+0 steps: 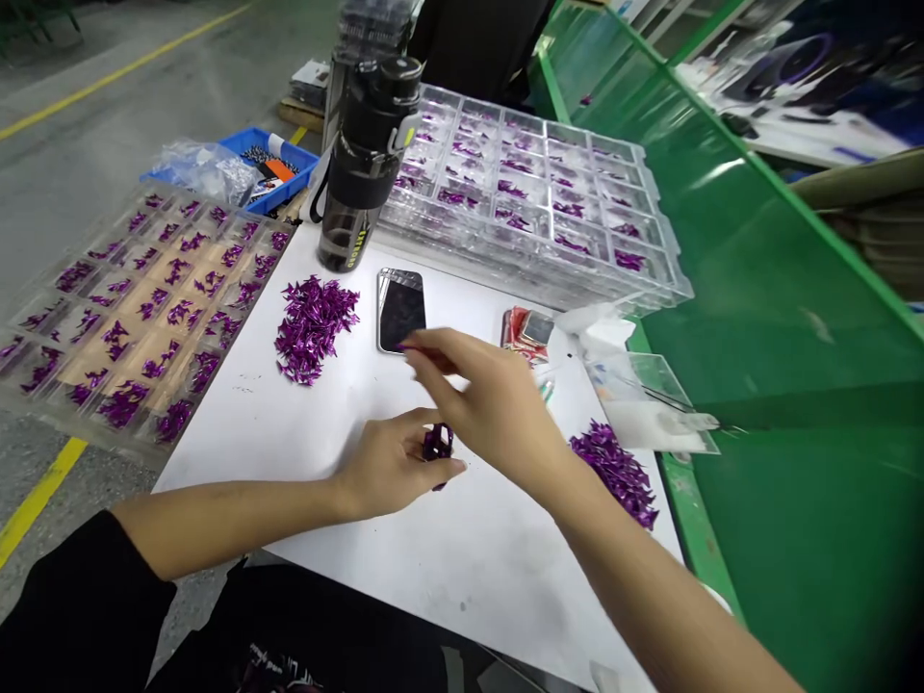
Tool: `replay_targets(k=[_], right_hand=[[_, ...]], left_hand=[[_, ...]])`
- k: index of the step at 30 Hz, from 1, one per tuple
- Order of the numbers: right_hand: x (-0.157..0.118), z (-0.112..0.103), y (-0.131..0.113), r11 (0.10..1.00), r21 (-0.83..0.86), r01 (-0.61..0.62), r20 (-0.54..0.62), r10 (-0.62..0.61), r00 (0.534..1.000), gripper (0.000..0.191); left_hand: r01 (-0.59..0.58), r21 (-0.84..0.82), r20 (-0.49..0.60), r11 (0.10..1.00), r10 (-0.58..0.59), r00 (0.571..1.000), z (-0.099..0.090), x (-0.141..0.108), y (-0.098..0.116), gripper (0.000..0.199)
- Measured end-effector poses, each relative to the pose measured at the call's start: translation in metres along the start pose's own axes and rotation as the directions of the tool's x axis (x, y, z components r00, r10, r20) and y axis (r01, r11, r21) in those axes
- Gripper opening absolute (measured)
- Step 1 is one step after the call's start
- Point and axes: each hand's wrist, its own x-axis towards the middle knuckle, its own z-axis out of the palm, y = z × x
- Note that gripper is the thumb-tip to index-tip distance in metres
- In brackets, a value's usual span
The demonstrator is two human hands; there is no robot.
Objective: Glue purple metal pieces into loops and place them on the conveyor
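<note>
Table (469,587), left grip (390,467) pinching purple clump (437,443)

Smartphone (401,310) on the table (448,577), pile of parts (316,329) to its left, stacked compartment trays (520,183) behind

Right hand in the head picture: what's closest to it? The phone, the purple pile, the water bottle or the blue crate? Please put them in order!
Starting from the right hand:
1. The phone, just ahead, by its fingertips.
2. The purple pile, left of the phone.
3. The black water bottle, beyond the phone.
4. The blue crate, farthest, past the table's far left corner.
</note>
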Motion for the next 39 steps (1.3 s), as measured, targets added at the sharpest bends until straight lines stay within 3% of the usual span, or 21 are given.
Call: replay_targets(k=[2, 4, 5, 7, 10, 12, 16, 19, 22, 25, 27, 32, 39], right_hand=[[-0.034, -0.005, 0.014, 0.993, 0.098, -0.070, -0.271, 0.094, 0.958, 0.018], [-0.061, -0.002, 0.030, 0.956, 0.217, -0.199, -0.389, 0.272, 0.880, 0.024], [-0.072, 0.002, 0.038, 0.921, 0.297, -0.253, -0.373, 0.356, 0.857, 0.029], [-0.084, 0.011, 0.050, 0.830, 0.456, -0.322, -0.218, 0.455, 0.863, 0.036], [-0.090, 0.026, 0.060, 0.747, 0.586, -0.315, -0.047, 0.419, 0.907, 0.041], [-0.091, 0.032, 0.062, 0.788, 0.549, -0.278, -0.081, 0.381, 0.921, 0.037], [-0.093, 0.034, 0.062, 0.935, 0.304, -0.181, -0.208, 0.251, 0.945, 0.025], [-0.095, 0.032, 0.059, 0.965, 0.229, -0.126, -0.282, 0.190, 0.940, 0.024], [-0.097, 0.031, 0.055, 0.902, 0.387, -0.192, -0.330, 0.330, 0.884, 0.026], [-0.098, 0.034, 0.045, 0.722, 0.634, -0.277, -0.208, 0.504, 0.838, 0.034], [-0.098, 0.036, 0.038, 0.647, 0.702, -0.297, -0.132, 0.528, 0.839, 0.036], [-0.095, 0.035, 0.025, 0.696, 0.665, -0.270, -0.140, 0.472, 0.871, 0.030], [-0.096, 0.036, 0.025, 0.763, 0.585, -0.275, -0.161, 0.441, 0.883, 0.027]], left_hand=[[0.025, -0.067, -0.028, 0.997, -0.026, 0.999, 0.000, -0.001, 0.004, 0.034], [0.027, -0.140, -0.077, 0.990, -0.039, 0.996, 0.000, -0.001, 0.008, 0.040], [0.023, -0.172, -0.099, 0.985, -0.041, 0.994, -0.001, 0.000, 0.010, 0.042], [0.016, -0.226, -0.122, 0.974, -0.044, 0.992, -0.002, 0.002, 0.012, 0.046], [0.003, -0.232, -0.122, 0.973, -0.032, 0.992, -0.005, 0.006, 0.013, 0.046], [0.000, -0.208, -0.115, 0.978, -0.025, 0.993, -0.005, 0.007, 0.013, 0.045], [-0.003, -0.151, -0.095, 0.989, -0.012, 0.995, -0.004, 0.009, 0.011, 0.044], [-0.021, -0.078, -0.124, 0.997, 0.011, 0.992, -0.003, 0.008, 0.010, 0.044], [-0.058, 0.020, -0.183, 0.998, 0.060, 0.981, -0.001, 0.006, 0.007, 0.045], [-0.099, 0.148, -0.203, 0.984, 0.128, 0.971, 0.001, 0.004, 0.001, 0.045], [-0.122, 0.227, -0.207, 0.966, 0.170, 0.963, 0.001, 0.004, -0.002, 0.044], [-0.144, 0.307, -0.203, 0.941, 0.213, 0.956, 0.003, 0.002, -0.006, 0.043], [-0.175, 0.320, -0.181, 0.931, 0.241, 0.953, 0.002, 0.001, -0.007, 0.042]])
